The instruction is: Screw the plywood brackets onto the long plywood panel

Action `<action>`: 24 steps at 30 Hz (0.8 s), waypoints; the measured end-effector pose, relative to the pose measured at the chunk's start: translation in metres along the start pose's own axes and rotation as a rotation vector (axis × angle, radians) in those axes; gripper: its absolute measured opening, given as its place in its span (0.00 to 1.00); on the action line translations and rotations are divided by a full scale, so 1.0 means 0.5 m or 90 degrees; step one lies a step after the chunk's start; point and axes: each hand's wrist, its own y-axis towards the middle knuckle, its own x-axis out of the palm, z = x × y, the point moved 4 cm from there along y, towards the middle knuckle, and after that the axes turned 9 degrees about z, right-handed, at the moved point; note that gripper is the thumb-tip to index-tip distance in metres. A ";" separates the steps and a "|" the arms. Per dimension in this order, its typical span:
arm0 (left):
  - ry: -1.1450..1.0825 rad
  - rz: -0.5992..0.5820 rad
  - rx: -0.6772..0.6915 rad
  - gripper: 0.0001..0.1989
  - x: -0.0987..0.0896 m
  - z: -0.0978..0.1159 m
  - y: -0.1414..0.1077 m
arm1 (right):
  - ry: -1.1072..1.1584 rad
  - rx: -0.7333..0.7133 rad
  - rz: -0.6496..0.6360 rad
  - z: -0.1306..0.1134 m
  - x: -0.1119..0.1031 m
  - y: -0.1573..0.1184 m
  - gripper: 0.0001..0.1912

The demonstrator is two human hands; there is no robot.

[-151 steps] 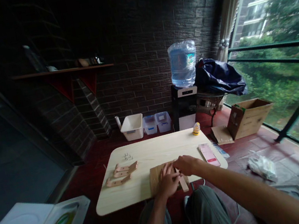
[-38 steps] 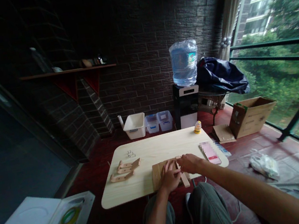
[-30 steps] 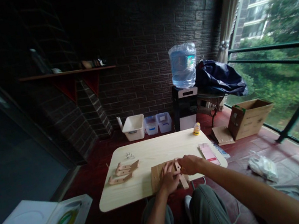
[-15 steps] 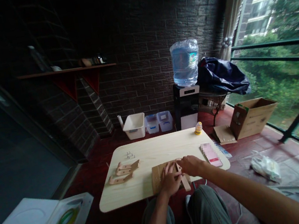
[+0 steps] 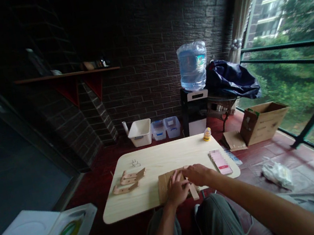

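Observation:
My left hand (image 5: 176,190) lies flat, fingers spread, on a brown wooden board (image 5: 163,185) at the near edge of a low pale table (image 5: 164,160). My right hand (image 5: 196,174) is closed around a narrow wooden strip (image 5: 194,193) that stands against the board's right side and sticks out toward me. The two hands touch each other over the strip. What lies under the palms is hidden.
Several angled wooden pieces (image 5: 128,180) and small metal parts (image 5: 135,163) lie at the table's left. A pink booklet (image 5: 220,162) and a small yellow bottle (image 5: 206,134) sit at its right. Bins (image 5: 140,132), a water dispenser (image 5: 194,86) and a cardboard box (image 5: 262,121) stand behind.
Both hands stay on the board and strip in nearly the same place; only the head camera has shifted slightly.

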 end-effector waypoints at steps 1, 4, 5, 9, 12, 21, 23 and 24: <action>0.001 0.001 0.003 0.11 0.001 -0.001 0.001 | -0.004 -0.003 0.006 0.000 0.004 0.002 0.17; -0.007 0.004 0.010 0.11 0.002 0.000 0.003 | -0.003 0.004 0.021 0.001 0.012 0.002 0.17; -0.011 0.002 0.007 0.11 0.001 0.001 0.004 | 0.003 0.011 0.027 0.003 0.011 0.001 0.17; -0.024 -0.011 -0.019 0.12 -0.003 0.004 0.005 | 0.025 0.031 0.024 0.010 -0.002 -0.008 0.18; -0.034 -0.018 -0.032 0.12 -0.005 0.005 0.003 | 0.010 0.045 -0.010 0.013 -0.015 -0.013 0.16; -0.030 -0.017 -0.027 0.12 0.003 -0.002 0.003 | 0.025 0.018 0.006 0.000 -0.008 -0.014 0.19; -0.028 -0.018 -0.031 0.12 0.007 -0.005 0.005 | 0.035 0.021 0.014 0.001 0.002 -0.015 0.20; -0.027 -0.018 -0.034 0.12 0.008 -0.006 0.006 | 0.038 0.027 0.013 0.002 0.006 -0.015 0.20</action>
